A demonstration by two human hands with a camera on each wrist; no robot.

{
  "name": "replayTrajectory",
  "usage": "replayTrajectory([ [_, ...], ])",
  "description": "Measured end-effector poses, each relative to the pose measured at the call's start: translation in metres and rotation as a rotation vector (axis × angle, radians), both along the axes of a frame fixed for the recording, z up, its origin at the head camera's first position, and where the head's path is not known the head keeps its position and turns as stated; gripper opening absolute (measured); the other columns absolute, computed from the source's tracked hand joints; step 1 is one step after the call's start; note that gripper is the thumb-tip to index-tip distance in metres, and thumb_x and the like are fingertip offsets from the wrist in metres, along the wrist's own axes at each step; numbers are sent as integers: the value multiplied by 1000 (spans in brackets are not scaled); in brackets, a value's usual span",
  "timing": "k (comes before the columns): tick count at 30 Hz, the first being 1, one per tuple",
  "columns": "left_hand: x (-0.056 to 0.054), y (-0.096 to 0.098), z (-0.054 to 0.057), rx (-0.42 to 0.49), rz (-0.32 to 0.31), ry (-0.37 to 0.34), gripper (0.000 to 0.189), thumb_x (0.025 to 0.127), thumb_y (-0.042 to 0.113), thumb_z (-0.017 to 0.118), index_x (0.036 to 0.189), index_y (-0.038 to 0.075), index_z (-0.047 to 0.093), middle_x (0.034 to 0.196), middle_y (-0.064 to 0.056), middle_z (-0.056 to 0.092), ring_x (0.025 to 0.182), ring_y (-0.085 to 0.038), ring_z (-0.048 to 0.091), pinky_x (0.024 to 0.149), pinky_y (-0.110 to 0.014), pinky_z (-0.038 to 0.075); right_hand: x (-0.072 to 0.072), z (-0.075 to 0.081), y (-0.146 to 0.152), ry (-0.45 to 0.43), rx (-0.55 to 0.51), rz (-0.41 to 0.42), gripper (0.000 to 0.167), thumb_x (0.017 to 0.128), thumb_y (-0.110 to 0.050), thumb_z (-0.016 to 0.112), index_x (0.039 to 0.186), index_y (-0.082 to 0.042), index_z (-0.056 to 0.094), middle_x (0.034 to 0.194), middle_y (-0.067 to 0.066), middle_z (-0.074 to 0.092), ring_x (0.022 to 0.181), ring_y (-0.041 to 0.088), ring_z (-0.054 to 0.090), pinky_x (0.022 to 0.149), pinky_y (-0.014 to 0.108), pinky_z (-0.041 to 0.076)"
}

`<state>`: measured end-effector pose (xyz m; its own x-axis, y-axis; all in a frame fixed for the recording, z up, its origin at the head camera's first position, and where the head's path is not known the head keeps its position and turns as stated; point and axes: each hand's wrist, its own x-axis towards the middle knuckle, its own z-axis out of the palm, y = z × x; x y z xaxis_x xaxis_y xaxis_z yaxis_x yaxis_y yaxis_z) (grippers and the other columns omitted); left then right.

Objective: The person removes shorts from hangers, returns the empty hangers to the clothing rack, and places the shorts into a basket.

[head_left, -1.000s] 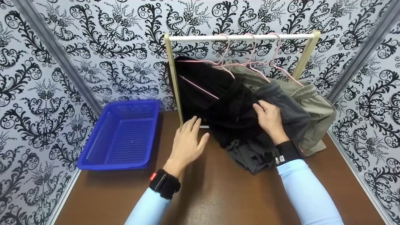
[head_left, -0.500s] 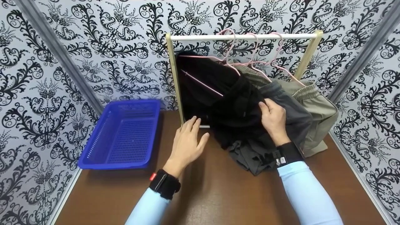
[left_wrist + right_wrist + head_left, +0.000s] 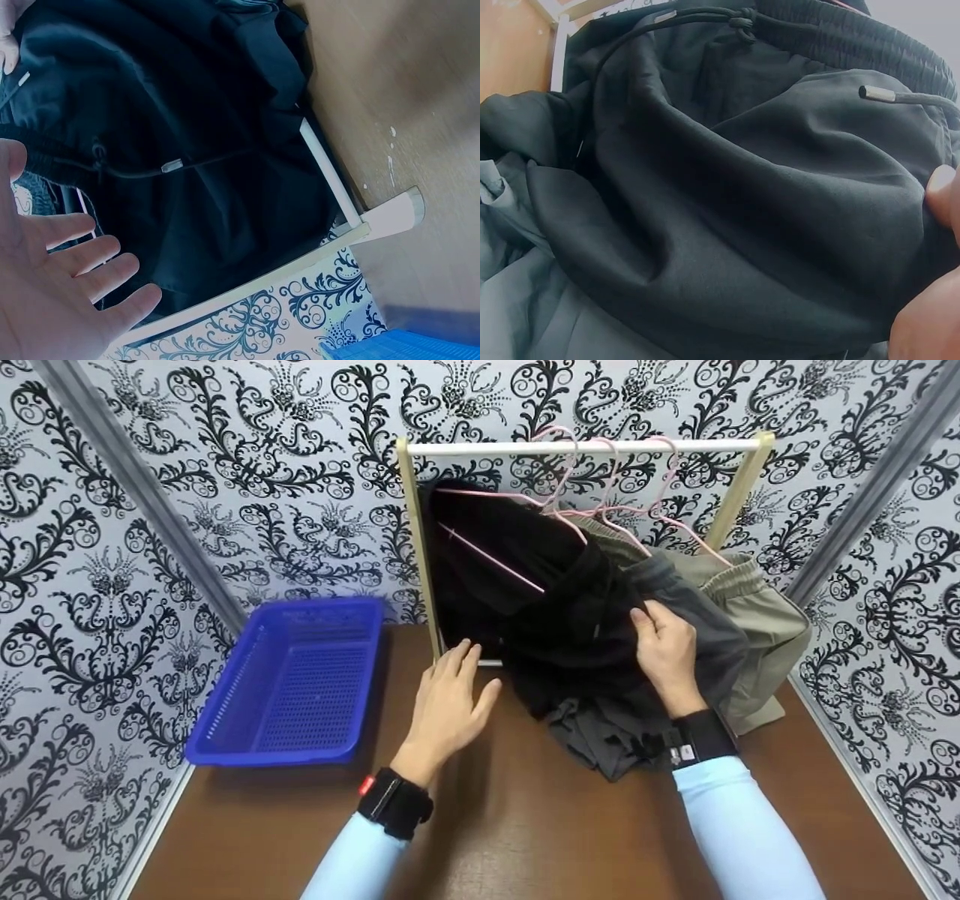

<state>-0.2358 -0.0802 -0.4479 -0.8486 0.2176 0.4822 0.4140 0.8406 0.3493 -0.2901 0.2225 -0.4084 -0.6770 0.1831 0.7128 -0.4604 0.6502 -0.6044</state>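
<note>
Black drawstring pants [image 3: 555, 645] hang from a pink hanger [image 3: 491, 558] at the left part of the rack. My right hand [image 3: 667, 652] pinches their right side between thumb and fingers; in the right wrist view the thumb and part of the hand [image 3: 930, 319] meet the cloth at the edge. A cord with a metal tip [image 3: 877, 94] dangles from the waistband. My left hand [image 3: 448, 701], fingers extended and thumb apart, is held before the lower left of the pants. In the left wrist view that palm [image 3: 52, 300] holds nothing; whether it touches the cloth I cannot tell.
Dark grey pants [image 3: 694, 622] and khaki pants [image 3: 765, 630] hang further right on the white rod [image 3: 480, 449]. Left of the rack's wooden post [image 3: 417, 540] stands a blue basket [image 3: 360, 675] on the brown table [image 3: 510, 825]. Patterned walls enclose the back and sides.
My right hand has moved right, drawing the black pants along. Their hanger has shifted right on the rod, nearer the other hangers, and its hook has turned. My left hand stays in place.
</note>
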Motion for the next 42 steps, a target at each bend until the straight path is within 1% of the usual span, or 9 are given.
replayTrajectory([
  [5, 2, -1, -1, 5, 2, 4, 62, 103, 43, 53, 149, 1, 52, 155, -18, 49, 142, -37, 46, 114, -57, 37, 6, -5, 5, -32, -14, 4, 24, 98, -7, 67, 77, 3, 61, 59, 1, 39, 57, 13, 36, 61, 21, 28],
  [10, 4, -2, -1, 2, 10, 16, 62, 103, 43, 52, 149, 1, 52, 155, -18, 50, 142, -36, 47, 113, -55, 38, 12, -14, 12, -35, -13, -14, 19, 97, -7, 68, 81, 3, 65, 63, 10, 50, 62, 12, 42, 63, 19, 33],
  [13, 4, -3, -2, 4, 14, 21, 62, 103, 44, 52, 148, 2, 52, 155, -17, 50, 142, -35, 47, 112, -55, 39, 15, -20, 17, -46, -26, -11, 16, 97, -7, 68, 85, 2, 68, 65, 12, 53, 62, 8, 42, 64, 17, 34],
  [18, 3, -5, -4, 9, 20, 33, 62, 102, 43, 53, 148, 1, 53, 154, -17, 50, 142, -34, 47, 111, -55, 40, 19, -30, 24, -49, -33, 10, 17, 98, -9, 68, 85, 1, 70, 61, 4, 48, 58, 4, 39, 63, 16, 33],
  [24, 5, -8, -4, 9, 27, 23, 63, 103, 44, 52, 148, 0, 53, 154, -18, 50, 142, -36, 47, 111, -57, 40, 24, -38, 33, -50, -20, 27, 24, 98, -8, 67, 77, 1, 61, 59, -6, 35, 53, 3, 31, 56, 20, 26],
  [31, 7, -11, -5, 26, 42, 25, 62, 103, 42, 54, 148, 0, 53, 154, -19, 50, 141, -37, 47, 111, -57, 40, 31, -47, 40, -98, -46, 33, 13, 98, -4, 67, 87, 2, 70, 62, 1, 50, 58, 1, 41, 61, 15, 33],
  [37, 7, -16, -3, 61, 60, 21, 62, 103, 41, 54, 149, 0, 52, 155, -18, 49, 140, -38, 47, 111, -57, 40, 37, -57, 43, -135, -77, 37, 10, 97, -2, 67, 92, 3, 74, 68, 9, 62, 61, -1, 46, 63, 13, 36],
  [40, 8, -18, -3, 92, 69, 24, 61, 103, 40, 55, 149, 0, 52, 155, -17, 48, 141, -37, 47, 111, -57, 40, 41, -62, 44, -136, -87, 34, 10, 97, -3, 68, 92, 3, 74, 71, 10, 64, 62, -1, 47, 63, 13, 37],
  [42, 9, -20, -3, 114, 75, 24, 60, 102, 39, 56, 149, 0, 51, 155, -17, 48, 141, -37, 46, 111, -57, 39, 43, -66, 44, -134, -94, 36, 11, 97, -3, 68, 91, 3, 74, 67, 9, 63, 59, -2, 47, 60, 13, 36],
])
